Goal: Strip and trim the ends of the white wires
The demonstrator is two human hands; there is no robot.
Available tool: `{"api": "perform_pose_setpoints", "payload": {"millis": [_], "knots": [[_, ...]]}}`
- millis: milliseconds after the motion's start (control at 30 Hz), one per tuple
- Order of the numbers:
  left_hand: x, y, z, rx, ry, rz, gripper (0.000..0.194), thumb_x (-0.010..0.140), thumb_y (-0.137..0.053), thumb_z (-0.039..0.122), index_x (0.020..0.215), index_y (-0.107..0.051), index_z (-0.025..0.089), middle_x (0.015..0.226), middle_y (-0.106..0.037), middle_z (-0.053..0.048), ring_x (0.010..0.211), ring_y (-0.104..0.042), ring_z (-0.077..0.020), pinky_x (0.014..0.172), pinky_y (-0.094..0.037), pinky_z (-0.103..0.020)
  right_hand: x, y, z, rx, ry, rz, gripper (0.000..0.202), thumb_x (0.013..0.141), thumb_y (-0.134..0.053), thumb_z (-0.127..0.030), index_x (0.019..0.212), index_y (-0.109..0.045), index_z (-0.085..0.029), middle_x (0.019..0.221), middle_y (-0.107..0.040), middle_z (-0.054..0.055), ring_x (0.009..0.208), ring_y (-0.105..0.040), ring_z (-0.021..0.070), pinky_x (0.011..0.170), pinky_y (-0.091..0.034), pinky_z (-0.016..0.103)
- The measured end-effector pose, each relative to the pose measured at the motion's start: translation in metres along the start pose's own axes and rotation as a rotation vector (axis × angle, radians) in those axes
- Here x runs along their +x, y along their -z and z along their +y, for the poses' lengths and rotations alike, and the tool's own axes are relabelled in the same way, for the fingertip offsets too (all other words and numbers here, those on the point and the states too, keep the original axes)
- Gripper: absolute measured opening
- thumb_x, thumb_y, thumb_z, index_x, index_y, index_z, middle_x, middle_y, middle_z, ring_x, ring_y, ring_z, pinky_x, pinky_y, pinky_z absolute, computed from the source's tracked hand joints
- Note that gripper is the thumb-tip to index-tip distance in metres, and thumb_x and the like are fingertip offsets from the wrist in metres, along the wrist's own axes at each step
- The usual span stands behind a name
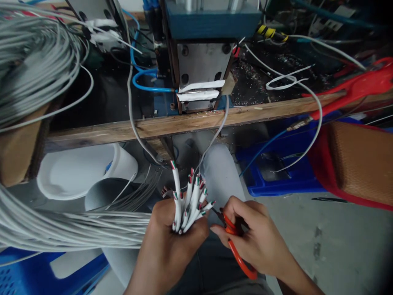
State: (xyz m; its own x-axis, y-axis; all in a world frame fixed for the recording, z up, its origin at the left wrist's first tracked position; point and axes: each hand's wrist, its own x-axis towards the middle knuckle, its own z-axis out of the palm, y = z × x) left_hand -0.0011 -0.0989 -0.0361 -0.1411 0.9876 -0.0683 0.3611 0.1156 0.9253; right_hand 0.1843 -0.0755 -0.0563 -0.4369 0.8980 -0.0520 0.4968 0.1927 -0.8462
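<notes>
My left hand point(176, 241) is closed around a bundle of white cables point(192, 200), whose cut ends fan upward and show red, green and dark inner wires. From that hand the long grey lengths of cable point(92, 229) run off to the left. My right hand point(251, 233) grips orange-handled scissors point(238, 254), one loop hanging below the fingers. The dark blades point left, close to the outermost cable end; whether they touch it I cannot tell. Both hands are over my lap.
A blue-topped machine point(201, 61) stands on the wooden-edged bench point(190, 125). Coiled cable point(37, 69) lies at the left, above a white bucket point(123, 164). At the right are a red air gun point(353, 88), a blue bin point(254, 186) and a red-edged brown seat point(362, 164).
</notes>
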Motion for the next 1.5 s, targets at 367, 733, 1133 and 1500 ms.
{"api": "perform_pose_setpoints", "payload": {"millis": [367,733,1133,1500], "knots": [[0.002,-0.002,-0.007,-0.011,-0.018,-0.048,0.007,0.084,-0.065,0.019,0.081,-0.071,0.02,0.069,-0.064,0.002,0.058,-0.052,-0.0139,0.051,-0.041,-0.024,-0.002,0.005,0.0,-0.161,0.047,-0.02,0.041,0.088,-0.073,-0.037,0.073,-0.037,-0.025,0.056,-0.044,-0.009,0.049,-0.046,0.011,0.051,-0.036,0.024],[0.004,-0.002,-0.003,-0.076,-0.029,-0.056,0.009,0.079,-0.066,0.014,0.074,-0.071,0.02,0.063,-0.06,0.004,0.053,-0.049,-0.013,0.048,-0.038,-0.023,-0.005,-0.002,0.005,-0.213,0.031,0.007,0.041,0.092,-0.068,-0.038,0.072,-0.035,-0.025,0.055,-0.047,-0.009,0.051,-0.048,0.0116,0.053,-0.037,0.023],[0.001,-0.005,-0.013,-0.095,0.023,-0.117,0.009,0.084,-0.065,0.019,0.076,-0.067,0.02,0.066,-0.055,0.004,0.056,-0.043,-0.0128,0.051,-0.037,-0.023,-0.001,-0.003,0.0,-0.224,0.043,0.037,0.041,0.097,-0.061,-0.047,0.069,-0.041,-0.024,0.053,-0.047,-0.008,0.048,-0.048,0.0109,0.052,-0.036,0.023],[0.003,-0.005,-0.007,-0.153,0.042,-0.131,0.012,0.078,-0.065,0.014,0.074,-0.075,0.019,0.061,-0.063,0.002,0.053,-0.052,-0.0151,0.049,-0.04,-0.024,-0.004,-0.01,0.005,-0.119,0.043,0.008,0.041,0.087,-0.075,-0.035,0.068,-0.04,-0.023,0.055,-0.044,-0.009,0.05,-0.043,0.0092,0.051,-0.032,0.022]]}}
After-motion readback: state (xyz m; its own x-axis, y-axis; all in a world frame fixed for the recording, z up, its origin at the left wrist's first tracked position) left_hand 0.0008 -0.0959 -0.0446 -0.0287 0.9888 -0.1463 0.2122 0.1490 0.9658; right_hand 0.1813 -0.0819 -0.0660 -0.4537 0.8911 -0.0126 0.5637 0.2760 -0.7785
